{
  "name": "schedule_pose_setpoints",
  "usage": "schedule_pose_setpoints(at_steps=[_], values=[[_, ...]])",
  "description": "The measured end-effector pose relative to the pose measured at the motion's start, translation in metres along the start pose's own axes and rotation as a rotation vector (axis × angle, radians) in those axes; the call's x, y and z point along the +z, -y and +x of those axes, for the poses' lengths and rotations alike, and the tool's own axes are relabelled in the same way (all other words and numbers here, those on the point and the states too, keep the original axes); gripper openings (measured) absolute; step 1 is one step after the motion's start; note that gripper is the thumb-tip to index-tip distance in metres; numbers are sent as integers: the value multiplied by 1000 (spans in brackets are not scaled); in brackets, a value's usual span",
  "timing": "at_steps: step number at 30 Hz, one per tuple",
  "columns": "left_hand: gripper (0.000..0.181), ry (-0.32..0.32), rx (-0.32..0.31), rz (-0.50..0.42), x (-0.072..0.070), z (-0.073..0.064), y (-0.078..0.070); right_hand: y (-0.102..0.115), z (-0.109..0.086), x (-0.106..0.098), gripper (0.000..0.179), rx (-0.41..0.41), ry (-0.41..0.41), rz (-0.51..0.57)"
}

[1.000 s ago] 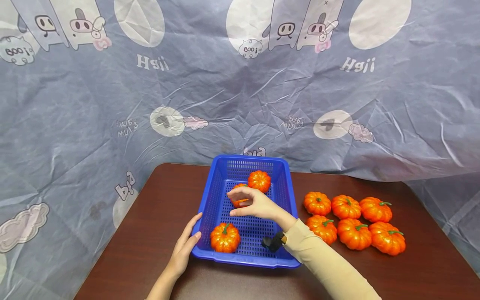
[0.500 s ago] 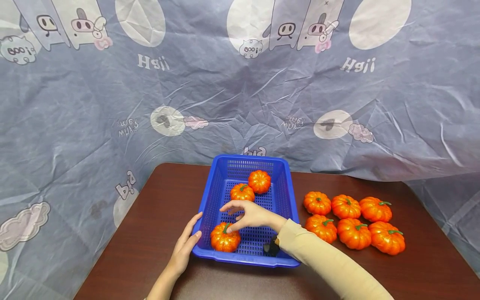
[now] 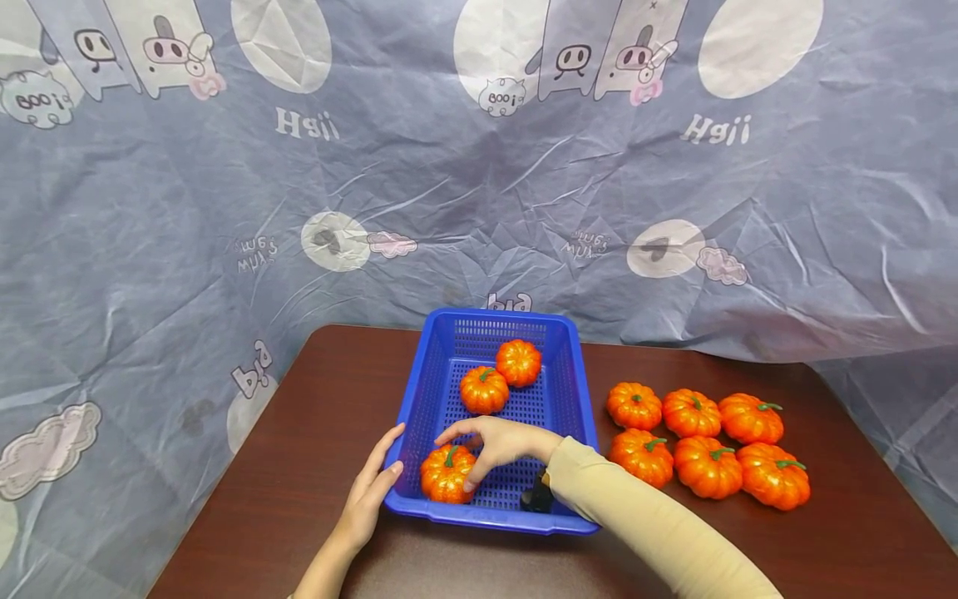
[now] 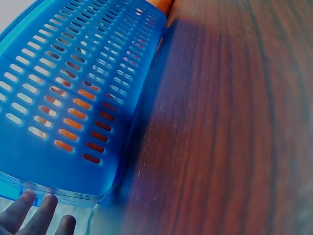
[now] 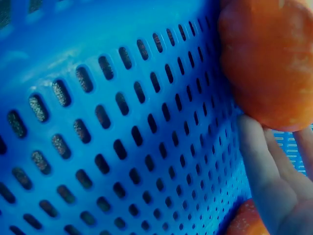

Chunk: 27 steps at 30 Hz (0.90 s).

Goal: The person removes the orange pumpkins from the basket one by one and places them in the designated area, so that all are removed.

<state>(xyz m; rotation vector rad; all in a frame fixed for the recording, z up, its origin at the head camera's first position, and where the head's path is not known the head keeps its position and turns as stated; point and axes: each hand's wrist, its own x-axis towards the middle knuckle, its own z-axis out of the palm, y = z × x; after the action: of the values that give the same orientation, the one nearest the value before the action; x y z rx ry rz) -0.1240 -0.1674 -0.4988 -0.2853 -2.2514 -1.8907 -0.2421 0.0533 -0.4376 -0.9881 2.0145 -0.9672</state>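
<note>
A blue perforated plastic basket (image 3: 499, 521) stands on the table and holds three small orange pumpkins. My right hand (image 3: 503, 441) is over the near-left pumpkin (image 3: 441, 481), thumb on its right side and curled fingers round its far side. In the right wrist view that pumpkin (image 5: 271, 63) meets the fingertips beside the slotted wall. The other two pumpkins, one in the middle (image 3: 483, 391) and one farther back (image 3: 518, 363), sit together. My left hand (image 3: 362, 499) rests at the basket's left rim with its fingers extended; in the left wrist view, the fingers (image 4: 41, 215) show by the rim.
Several more pumpkins (image 3: 707, 467) with green stems lie in two rows on the table right of the basket. The dark wood table (image 3: 299, 441) extends to the left. A printed grey-blue cloth (image 3: 464, 183) hangs behind it.
My right hand has moved back from the middle pumpkin toward the near-left one and lowered onto it, uncovering the middle pumpkin. The left hand stays at the rim.
</note>
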Motion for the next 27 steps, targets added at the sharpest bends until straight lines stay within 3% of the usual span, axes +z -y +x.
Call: schedule_pose_setpoints(at_steps=[9,16,27], values=[[48,3,-5,-10,0,0,1,0,0,-1,60,-49,-21,-18],[47,-3,-2,-13,0,-1,1,3,-4,-5,56,-33,-61,12],[47,-1,27,-27,0,-1,1,20,-18,-26,58,-120,-263,125]])
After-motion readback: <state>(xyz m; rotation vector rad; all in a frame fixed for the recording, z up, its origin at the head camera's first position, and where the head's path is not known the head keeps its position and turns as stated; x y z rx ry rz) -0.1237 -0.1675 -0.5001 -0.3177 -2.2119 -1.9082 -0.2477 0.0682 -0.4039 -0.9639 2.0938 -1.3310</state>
